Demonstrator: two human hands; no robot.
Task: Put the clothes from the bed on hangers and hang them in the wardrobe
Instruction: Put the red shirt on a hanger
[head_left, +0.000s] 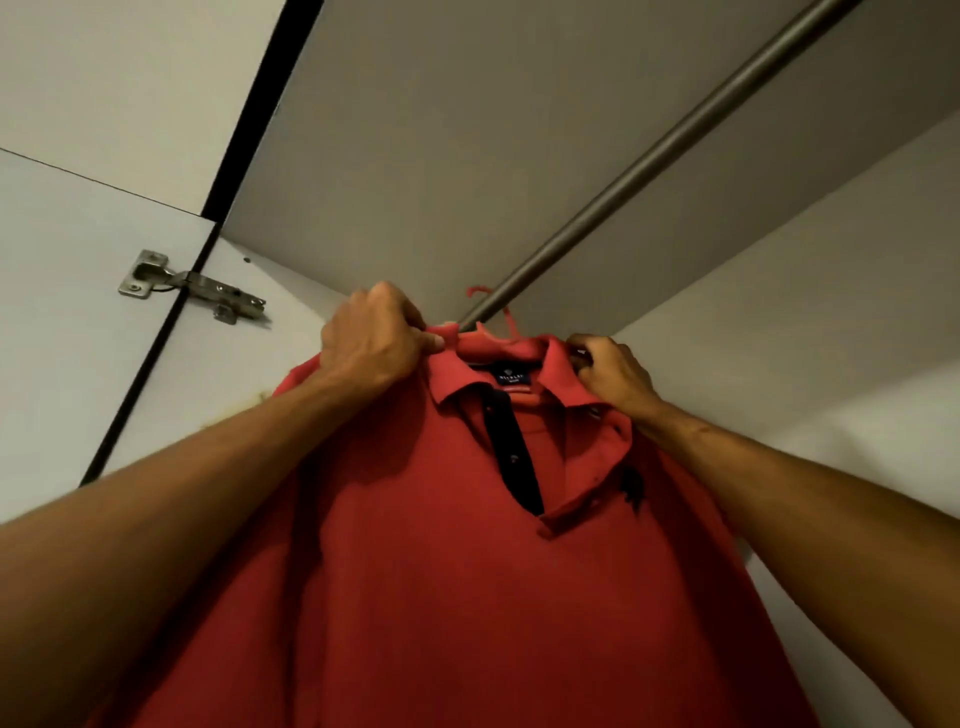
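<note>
A red polo (441, 571) hangs on a red hanger (493, 345), held up inside the wardrobe just under the rail (649, 150). The hanger's hook (475, 292) shows right at the rail's near end; whether it is over the bar or only beside it cannot be told from here (the collar and the bar hide the contact).

The left hand (371, 338) has its grip closed, pinching the collar and shoulder cloth. The right hand (613, 371) pinches the other side of the collar, fingers curled tight on the fabric.

The step in hand looks like the hanging itself, with the shirt being squared on the hanger. Next, I judge, the hook must be checked as seated on the rail, the shoulders evened, then both grips let go gently so the polo does not slide off. The open door's hinge (192, 286) sits to the left, well apart.
</note>
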